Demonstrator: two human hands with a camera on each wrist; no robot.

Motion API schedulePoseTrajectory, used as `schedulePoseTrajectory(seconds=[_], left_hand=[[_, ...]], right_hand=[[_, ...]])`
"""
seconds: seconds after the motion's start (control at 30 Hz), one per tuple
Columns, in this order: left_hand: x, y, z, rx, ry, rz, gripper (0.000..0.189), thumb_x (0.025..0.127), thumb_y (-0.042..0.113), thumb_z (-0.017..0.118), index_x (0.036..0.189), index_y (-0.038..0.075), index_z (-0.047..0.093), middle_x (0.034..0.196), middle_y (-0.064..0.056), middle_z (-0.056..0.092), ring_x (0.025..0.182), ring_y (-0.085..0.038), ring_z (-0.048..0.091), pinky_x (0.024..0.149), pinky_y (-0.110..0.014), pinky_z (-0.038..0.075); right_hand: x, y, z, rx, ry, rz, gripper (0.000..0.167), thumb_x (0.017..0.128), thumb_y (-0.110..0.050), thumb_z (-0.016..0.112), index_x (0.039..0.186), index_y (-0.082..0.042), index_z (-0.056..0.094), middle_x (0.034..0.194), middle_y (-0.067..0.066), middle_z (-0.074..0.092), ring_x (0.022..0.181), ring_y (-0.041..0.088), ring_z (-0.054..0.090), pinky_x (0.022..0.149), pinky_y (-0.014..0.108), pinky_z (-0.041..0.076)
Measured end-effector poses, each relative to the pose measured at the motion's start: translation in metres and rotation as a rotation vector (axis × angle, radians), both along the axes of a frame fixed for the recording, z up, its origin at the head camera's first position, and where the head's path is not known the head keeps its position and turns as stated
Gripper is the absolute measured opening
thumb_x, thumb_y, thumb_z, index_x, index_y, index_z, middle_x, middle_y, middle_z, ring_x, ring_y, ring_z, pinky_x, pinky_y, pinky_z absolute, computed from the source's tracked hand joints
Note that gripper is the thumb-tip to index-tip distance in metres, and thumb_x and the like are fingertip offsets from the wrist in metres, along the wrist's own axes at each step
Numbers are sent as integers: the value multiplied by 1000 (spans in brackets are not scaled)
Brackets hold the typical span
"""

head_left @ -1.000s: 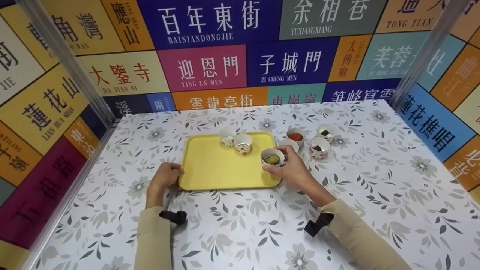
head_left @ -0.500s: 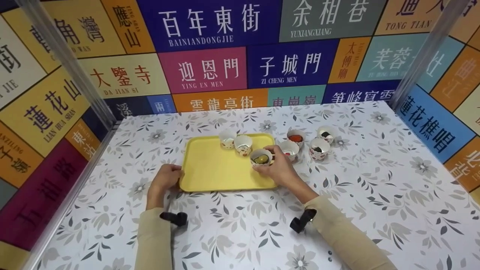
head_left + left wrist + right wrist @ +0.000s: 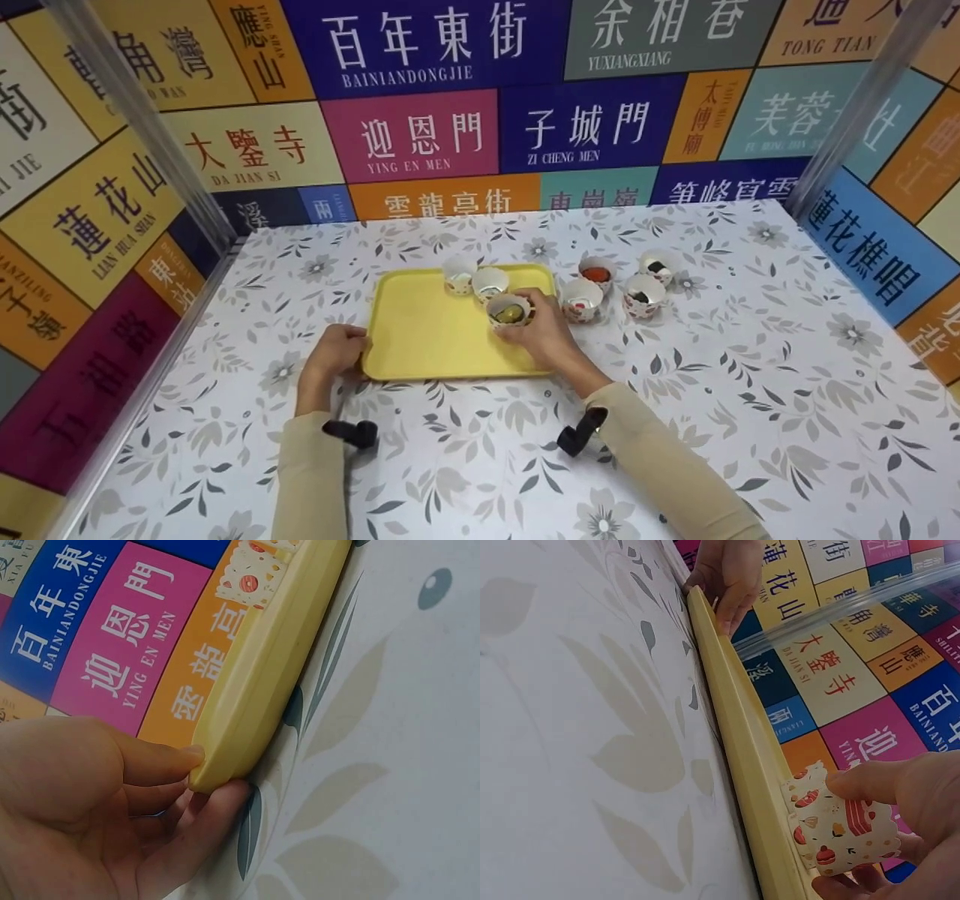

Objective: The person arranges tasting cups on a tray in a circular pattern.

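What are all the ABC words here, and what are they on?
"BAINIANDONGJIE": upper blue wall panel
"YUXIANGXIANG": grey panel
"TONG TIAN": peach panel, perhaps continuing
"YING EN MEN": pink panel
"ZI CHENG MEN": lower blue panel
"DA JIAN SI": cream panel
"LIAN HUA SHAN": yellow panel
"YING SHAN": narrow orange panel
Other ABC lettering: cut off, blurred or too small.
Held paper cup: no readable words.

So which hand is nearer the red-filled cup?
Right: the right hand is front-left of the red-filled cup; the left hand grips the left edge of the tray, farther off.
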State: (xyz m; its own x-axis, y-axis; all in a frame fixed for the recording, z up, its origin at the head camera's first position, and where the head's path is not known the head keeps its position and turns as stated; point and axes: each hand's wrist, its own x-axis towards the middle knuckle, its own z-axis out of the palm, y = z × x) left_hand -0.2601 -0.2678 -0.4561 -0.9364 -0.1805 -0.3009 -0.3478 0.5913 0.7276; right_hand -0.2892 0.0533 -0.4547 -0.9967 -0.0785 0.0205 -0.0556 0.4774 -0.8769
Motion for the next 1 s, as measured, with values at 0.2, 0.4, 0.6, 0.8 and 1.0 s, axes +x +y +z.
schedulePoseTrajectory(seconds=[0.2,0.4,0.6,0.8,1.0], left_hand=[[0,1,2,-9,-11,-4,41,101,12,47,135,-8,55,132,-28,61,101,-26,66,85,-34,55],[0,3,3,8,-13,-2,40,102,12,47,136,-8,55,134,-28,59,111,-32,65,94,-40,53],[0,3,1,10,-25,13,40,102,13,47,136,-7,55,133,-26,60,102,-24,65,87,-35,54],[0,2,1,2,-24,2,42,102,13,47,137,-8,54,134,-27,60,104,-26,65,88,-36,55],[0,2,1,-1,-21,-3,43,101,12,48,138,-9,53,135,-28,59,104,-26,65,85,-35,56]], right_hand=[[-3,-6,-1,-40,-11,10,67,74,-5,85,135,-9,57,128,21,54,120,34,55,108,44,44],[-5,-9,-3,-61,-43,0,67,74,-3,84,136,-10,58,126,19,52,116,30,54,105,41,45],[-6,-12,-6,-43,-66,-29,68,75,-6,84,136,-13,56,129,16,53,111,28,56,101,40,46],[-7,-15,-6,-46,-79,-37,70,74,-6,85,136,-9,54,129,14,57,109,26,57,99,38,47],[-7,-15,-6,-52,-94,-33,70,75,-7,86,136,-8,53,128,13,59,104,24,56,94,35,47]])
